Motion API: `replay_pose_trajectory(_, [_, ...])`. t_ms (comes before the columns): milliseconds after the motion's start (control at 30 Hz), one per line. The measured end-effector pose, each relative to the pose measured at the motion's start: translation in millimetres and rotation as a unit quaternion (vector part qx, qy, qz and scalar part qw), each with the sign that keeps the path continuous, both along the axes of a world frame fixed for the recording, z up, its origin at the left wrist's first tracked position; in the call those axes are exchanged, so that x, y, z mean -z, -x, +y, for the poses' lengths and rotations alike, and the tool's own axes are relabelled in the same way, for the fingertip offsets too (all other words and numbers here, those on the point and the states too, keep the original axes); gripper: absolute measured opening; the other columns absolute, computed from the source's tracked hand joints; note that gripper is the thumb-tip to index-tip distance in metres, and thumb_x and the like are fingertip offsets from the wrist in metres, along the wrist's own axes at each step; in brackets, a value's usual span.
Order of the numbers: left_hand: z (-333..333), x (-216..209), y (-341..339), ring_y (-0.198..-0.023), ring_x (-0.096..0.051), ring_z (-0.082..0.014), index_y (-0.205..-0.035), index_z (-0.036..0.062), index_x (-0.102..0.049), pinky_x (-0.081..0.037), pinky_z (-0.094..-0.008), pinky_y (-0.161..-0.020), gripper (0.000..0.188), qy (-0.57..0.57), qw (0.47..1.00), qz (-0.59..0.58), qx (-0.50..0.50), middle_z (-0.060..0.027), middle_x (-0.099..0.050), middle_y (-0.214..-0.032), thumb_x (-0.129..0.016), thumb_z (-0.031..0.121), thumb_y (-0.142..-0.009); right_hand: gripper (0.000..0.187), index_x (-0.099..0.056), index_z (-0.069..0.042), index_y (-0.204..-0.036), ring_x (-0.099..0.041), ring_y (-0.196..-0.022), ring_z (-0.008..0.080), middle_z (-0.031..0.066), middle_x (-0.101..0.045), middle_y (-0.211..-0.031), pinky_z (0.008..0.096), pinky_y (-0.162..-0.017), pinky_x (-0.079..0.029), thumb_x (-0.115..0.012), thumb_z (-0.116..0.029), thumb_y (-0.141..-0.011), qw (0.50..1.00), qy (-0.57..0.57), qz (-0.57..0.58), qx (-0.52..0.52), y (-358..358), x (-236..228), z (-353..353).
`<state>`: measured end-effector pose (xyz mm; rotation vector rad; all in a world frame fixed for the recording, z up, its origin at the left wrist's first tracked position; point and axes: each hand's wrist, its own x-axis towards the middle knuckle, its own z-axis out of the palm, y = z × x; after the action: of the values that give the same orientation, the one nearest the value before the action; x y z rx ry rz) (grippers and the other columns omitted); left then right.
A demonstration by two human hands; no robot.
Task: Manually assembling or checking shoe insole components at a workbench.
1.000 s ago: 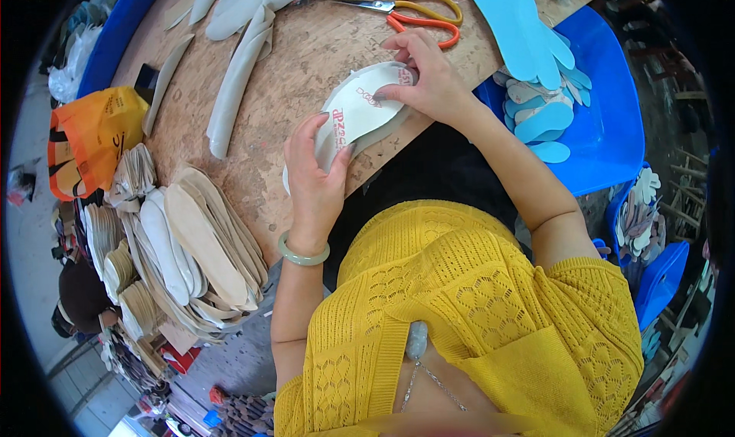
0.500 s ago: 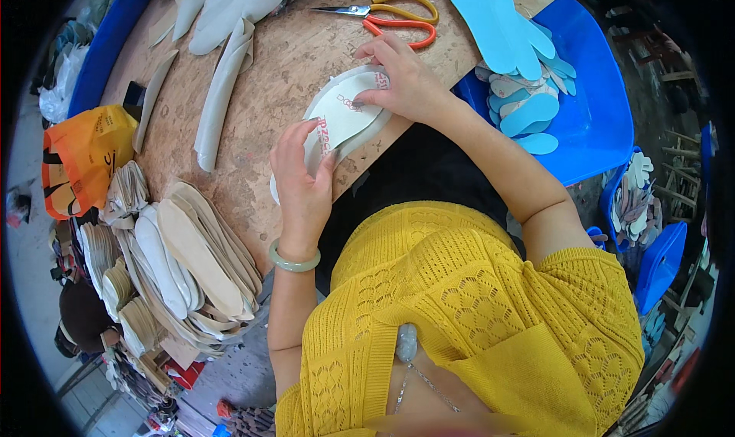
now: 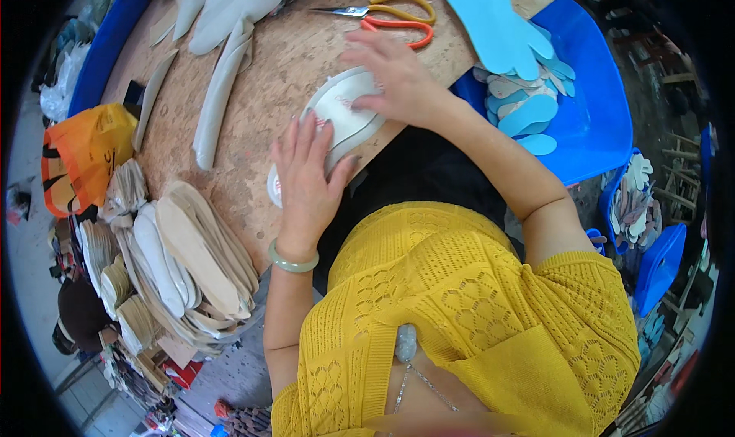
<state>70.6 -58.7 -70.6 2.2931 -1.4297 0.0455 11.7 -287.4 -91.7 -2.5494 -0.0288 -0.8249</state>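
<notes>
Since half a second ago, our left hand (image 3: 308, 165) flattens out over the white insole (image 3: 342, 106) instead of curling at its edge, and our right hand (image 3: 406, 83) loosens, its fingers lifting outward. We have the insole lying on the wooden board (image 3: 295, 46), between our hands and near the board's front edge, with a paler grey margin showing around it. Our left fingers spread across its lower part, thumb held well away from them, with no pinch to be seen; our right fingers and thumb stand wide apart at the upper end. We cannot tell whether the right fingertips touch it.

Just beyond our right hand lie the scissors (image 3: 366, 11), orange-red and yellow in the handles, blades pointing left; they stand in the way on that side. To our right, light blue insoles (image 3: 490, 23) overlap the board's corner, next to a blue plastic tub (image 3: 601, 111) with more pieces inside. Off to our left we see a rolled off-white sheet (image 3: 218, 104), an orange bag (image 3: 90, 157) and bundled beige insoles (image 3: 203, 245) beside the board.

Our front edge slants from the tub down toward those bundles, close along the insole's near side. We have a broad stretch of wood between roll and insole.
</notes>
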Motion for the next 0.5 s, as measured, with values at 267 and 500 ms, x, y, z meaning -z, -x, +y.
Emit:
replay_pose_trajectory(267, [2.5,0.4,7.7,-0.126,-0.044,-0.0405,-0.129,-0.0010,-0.050,-0.033,-0.0493,-0.107,0.059,-0.006,0.999,0.029,0.043,-0.0220,-0.048,-0.137,-0.073,0.027,-0.083,0.063,-0.058,-0.008,-0.121,-0.046,-0.127,0.0326,0.0148,-0.053,-0.133,0.0483,-0.101,-0.035,-0.075,-0.043,-0.072,0.970,0.070,0.133,-0.191,44.5,-13.9,4.6])
replay_pose_trajectory(500, [-2.8,-12.2,40.8,-0.120,-0.047,-0.0396,-0.130,0.0027,-0.050,-0.038,-0.0498,-0.101,0.056,-0.015,0.998,-0.006,0.061,-0.0190,-0.052,-0.127,-0.072,0.010,-0.080,0.035,-0.061,-0.015,-0.114,-0.051,-0.119,0.0270,0.0071,-0.058,-0.124,0.0414,-0.092,-0.041,-0.064,-0.014,-0.079,0.977,0.133,0.044,-0.159,77.4,-6.1,16.2])
